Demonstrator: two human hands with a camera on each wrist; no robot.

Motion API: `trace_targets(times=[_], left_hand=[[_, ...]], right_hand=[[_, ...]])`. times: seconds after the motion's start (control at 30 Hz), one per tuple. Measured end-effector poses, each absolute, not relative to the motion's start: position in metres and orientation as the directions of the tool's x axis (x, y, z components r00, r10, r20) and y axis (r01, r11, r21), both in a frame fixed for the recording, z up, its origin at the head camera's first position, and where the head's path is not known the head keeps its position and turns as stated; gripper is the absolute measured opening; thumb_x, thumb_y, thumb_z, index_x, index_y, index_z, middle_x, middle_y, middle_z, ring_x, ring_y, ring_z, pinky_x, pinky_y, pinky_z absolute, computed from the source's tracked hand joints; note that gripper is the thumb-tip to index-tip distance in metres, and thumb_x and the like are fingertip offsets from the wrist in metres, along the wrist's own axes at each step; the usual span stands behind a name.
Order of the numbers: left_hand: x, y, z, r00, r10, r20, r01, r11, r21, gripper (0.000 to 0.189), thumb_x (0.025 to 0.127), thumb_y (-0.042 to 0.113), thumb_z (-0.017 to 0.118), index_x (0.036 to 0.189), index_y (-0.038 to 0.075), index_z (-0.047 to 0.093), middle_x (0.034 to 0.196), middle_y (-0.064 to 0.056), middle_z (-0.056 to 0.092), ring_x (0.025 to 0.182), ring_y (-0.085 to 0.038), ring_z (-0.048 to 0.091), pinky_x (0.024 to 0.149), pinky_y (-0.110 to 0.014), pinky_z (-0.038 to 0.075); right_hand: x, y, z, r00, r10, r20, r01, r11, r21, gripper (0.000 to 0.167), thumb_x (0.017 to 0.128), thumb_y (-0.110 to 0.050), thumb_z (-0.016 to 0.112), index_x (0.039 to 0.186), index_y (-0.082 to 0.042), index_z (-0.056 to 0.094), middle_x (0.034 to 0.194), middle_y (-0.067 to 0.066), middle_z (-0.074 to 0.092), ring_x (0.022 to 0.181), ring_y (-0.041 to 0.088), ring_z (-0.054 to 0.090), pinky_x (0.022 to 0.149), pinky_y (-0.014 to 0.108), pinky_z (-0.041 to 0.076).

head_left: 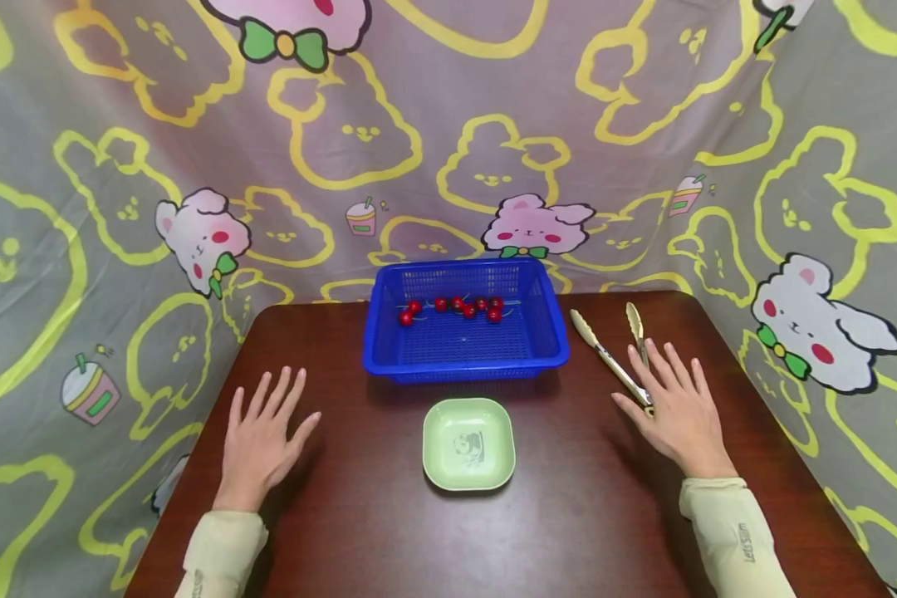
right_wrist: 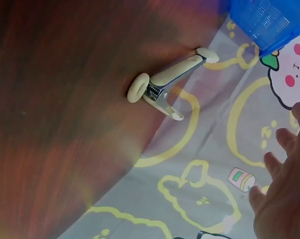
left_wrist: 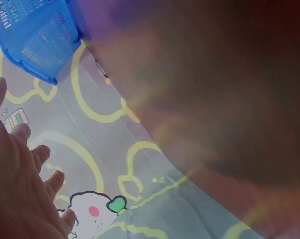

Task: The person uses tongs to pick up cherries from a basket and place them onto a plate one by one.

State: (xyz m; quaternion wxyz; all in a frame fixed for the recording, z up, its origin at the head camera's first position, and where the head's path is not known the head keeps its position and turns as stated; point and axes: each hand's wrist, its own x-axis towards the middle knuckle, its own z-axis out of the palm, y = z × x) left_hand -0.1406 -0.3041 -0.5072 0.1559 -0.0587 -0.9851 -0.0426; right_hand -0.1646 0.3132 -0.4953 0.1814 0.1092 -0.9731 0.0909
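My left hand (head_left: 257, 448) is spread over the left side of the table, palm down, holding nothing. On the right my right hand (head_left: 680, 415) is likewise spread, its thumb and fingers overlapping the handle end of a pair of tongs (head_left: 611, 363) in the head view. The tongs lie with their beige tips apart, pointing away; the right wrist view shows their ring end (right_wrist: 138, 88). Between the hands sits a light green square dish (head_left: 469, 476) with a panda picture on its bottom. Behind it stands a blue plastic basket (head_left: 463, 367) holding several red cherries (head_left: 469, 311) with green stems.
The dark wooden table (head_left: 344, 531) has rounded far corners. A grey cloth (head_left: 433, 100) with yellow bear outlines and white rabbits hangs around its back and sides. The basket stands near the far edge, close to the cloth.
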Motion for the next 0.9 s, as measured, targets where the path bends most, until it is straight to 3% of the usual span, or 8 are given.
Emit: trace_targets(times=[0.17, 0.3, 0.4, 0.63, 0.9], left_hand=[[-0.16, -0.297, -0.493, -0.952, 0.1, 0.29, 0.136, 0.985, 0.108, 0.075, 0.105, 0.057, 0.043, 0.168, 0.031, 0.013, 0.169, -0.011, 0.032, 0.153, -0.039, 0.031, 0.124, -0.063, 0.017], [-0.183, -0.286, -0.483, -0.962, 0.093, 0.257, 0.141, 0.974, 0.175, 0.071, 0.108, 0.052, 0.042, 0.168, 0.031, 0.01, 0.168, -0.012, 0.033, 0.145, -0.042, 0.04, 0.115, -0.066, 0.031], [-0.205, -0.273, -0.477, -0.969, 0.079, 0.235, 0.141, 0.955, 0.26, 0.069, 0.109, 0.05, 0.041, 0.168, 0.031, 0.011, 0.166, -0.014, 0.037, 0.14, -0.045, 0.045, 0.109, -0.067, 0.038], [-0.249, -0.234, -0.47, -0.984, 0.044, 0.172, 0.119, 0.881, 0.457, 0.069, 0.11, 0.049, 0.04, 0.168, 0.019, 0.017, 0.16, -0.026, 0.039, 0.145, -0.049, 0.04, 0.113, -0.068, 0.036], [-0.276, -0.197, -0.469, -0.997, -0.014, 0.076, 0.026, 0.862, 0.507, 0.081, 0.107, 0.052, 0.043, 0.166, 0.006, 0.013, 0.158, -0.029, 0.038, 0.135, -0.052, 0.05, 0.11, -0.064, 0.041]], right_hand=[[-0.18, 0.317, -0.494, -0.952, -0.129, 0.279, -0.195, 0.954, -0.226, 0.082, 0.098, -0.055, 0.06, 0.165, -0.02, 0.027, 0.166, 0.02, 0.033, 0.154, 0.042, 0.026, 0.125, 0.062, 0.015], [-0.2, 0.321, -0.495, -0.983, -0.063, 0.174, -0.115, 0.943, -0.311, 0.08, 0.102, -0.056, 0.054, 0.164, -0.012, 0.029, 0.162, 0.026, 0.035, 0.141, 0.053, 0.037, 0.107, 0.072, 0.035], [-0.214, 0.326, -0.499, -0.995, -0.013, 0.1, -0.049, 0.929, -0.366, 0.082, 0.103, -0.06, 0.048, 0.163, -0.008, 0.029, 0.157, 0.03, 0.037, 0.134, 0.057, 0.041, 0.096, 0.075, 0.041], [-0.235, 0.33, -0.515, -0.998, 0.067, -0.008, 0.064, 0.911, -0.407, 0.094, 0.101, -0.067, 0.045, 0.163, -0.002, 0.021, 0.149, 0.04, 0.037, 0.128, 0.062, 0.044, 0.09, 0.075, 0.044], [-0.243, 0.323, -0.52, -0.994, 0.101, -0.033, 0.106, 0.905, -0.413, 0.099, 0.095, -0.062, 0.06, 0.161, 0.002, 0.025, 0.143, 0.04, 0.037, 0.126, 0.06, 0.042, 0.091, 0.072, 0.044]])
